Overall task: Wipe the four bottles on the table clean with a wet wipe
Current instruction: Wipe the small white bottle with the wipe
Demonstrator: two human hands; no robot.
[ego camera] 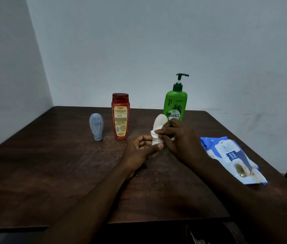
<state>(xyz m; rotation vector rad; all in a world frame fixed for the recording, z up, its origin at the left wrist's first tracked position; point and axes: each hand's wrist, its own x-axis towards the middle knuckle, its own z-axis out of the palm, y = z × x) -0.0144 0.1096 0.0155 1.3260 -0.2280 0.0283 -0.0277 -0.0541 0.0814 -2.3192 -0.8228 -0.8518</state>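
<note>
A small white bottle stands near the table's middle, gripped low down by my left hand. My right hand pinches a white wet wipe against the bottle's lower side. Behind them stands a tall green pump bottle. A red bottle with a red cap stands to the left. Further left, a small pale blue bottle rests upside down on its cap.
A blue wet wipe packet lies flat on the right of the dark wooden table, near its right edge. Grey walls meet in a corner behind the table. The table's front edge is close below my forearms.
</note>
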